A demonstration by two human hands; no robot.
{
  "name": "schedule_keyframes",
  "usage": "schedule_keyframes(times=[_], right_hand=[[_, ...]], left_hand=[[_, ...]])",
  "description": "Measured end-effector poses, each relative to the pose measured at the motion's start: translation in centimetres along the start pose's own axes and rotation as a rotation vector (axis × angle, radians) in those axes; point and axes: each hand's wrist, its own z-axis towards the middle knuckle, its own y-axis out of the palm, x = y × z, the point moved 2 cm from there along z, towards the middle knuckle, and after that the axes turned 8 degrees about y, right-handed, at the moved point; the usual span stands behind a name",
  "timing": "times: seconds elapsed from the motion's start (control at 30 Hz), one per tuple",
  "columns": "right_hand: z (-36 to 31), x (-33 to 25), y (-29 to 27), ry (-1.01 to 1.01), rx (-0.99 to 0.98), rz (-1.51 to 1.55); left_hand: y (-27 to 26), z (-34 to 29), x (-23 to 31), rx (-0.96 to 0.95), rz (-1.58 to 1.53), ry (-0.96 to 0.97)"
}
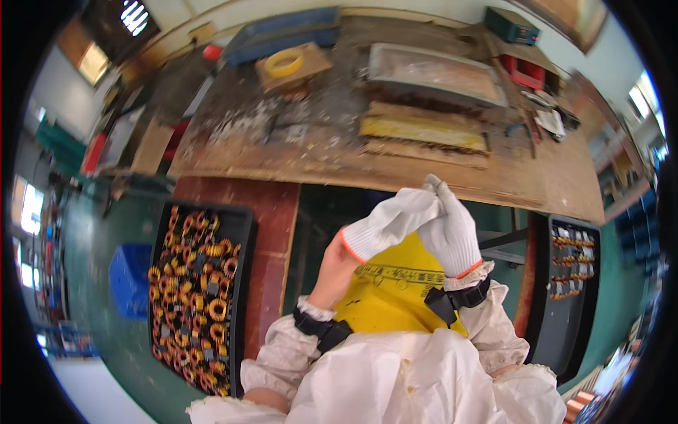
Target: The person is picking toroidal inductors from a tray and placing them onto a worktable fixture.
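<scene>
Both of my hands wear white knit gloves with orange cuffs and meet just before the table's front edge. My left hand (397, 220) reaches in from the left with its fingers closed against the other hand. My right hand (450, 230) points upward, its fingers bent together at the tips. Where the fingertips meet, a small dark spot shows, but whatever they may pinch is too small to name. Below the hands hangs a yellow apron (385, 290) with dark print. On the wooden table (318, 159) ahead, the nearest thing is a yellow strip on a board (424, 132).
At left, a black tray (244, 283) holds many copper-wound ring coils (191, 304). Another black tray (565, 325) at right carries rows of small parts (572, 258). Farther back lie a framed panel (434, 71), a yellow tape roll (284, 63) and a blue tray (282, 34).
</scene>
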Motion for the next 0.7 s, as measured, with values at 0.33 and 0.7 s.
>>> schedule_keyframes(times=[0.33,0.7], right_hand=[[0.8,5.3,3.0,-0.715,0.023,-1.747],[0.2,10.7,3.2,-0.100,-0.302,-2.071]], left_hand=[[-6.5,-0.2,2.7,0.406,0.024,0.092],[-7.1,-1.1,2.8,0.347,0.692,0.145]])
